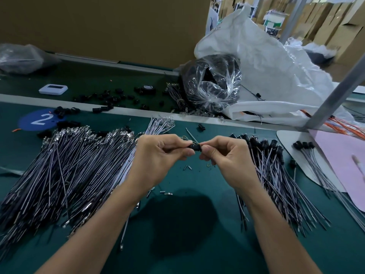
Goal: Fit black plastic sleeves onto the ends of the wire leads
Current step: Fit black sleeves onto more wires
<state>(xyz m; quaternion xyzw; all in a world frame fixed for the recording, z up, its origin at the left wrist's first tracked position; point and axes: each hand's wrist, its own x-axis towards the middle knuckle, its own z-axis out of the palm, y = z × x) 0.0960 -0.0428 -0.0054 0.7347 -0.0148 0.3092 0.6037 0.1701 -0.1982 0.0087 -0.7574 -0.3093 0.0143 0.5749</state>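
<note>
Left hand (158, 155), right hand (232, 156): grips clamped on small black plastic sleeve (194, 147). Grey wire leads (79, 165) heaped left of it.

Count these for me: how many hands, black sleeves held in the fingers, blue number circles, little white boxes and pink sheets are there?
Hands: 2, the left hand and the right hand
Held black sleeve: 1, pinched between both hands
Blue number circle: 1
Little white box: 1
Pink sheet: 1
Total: 6
</note>
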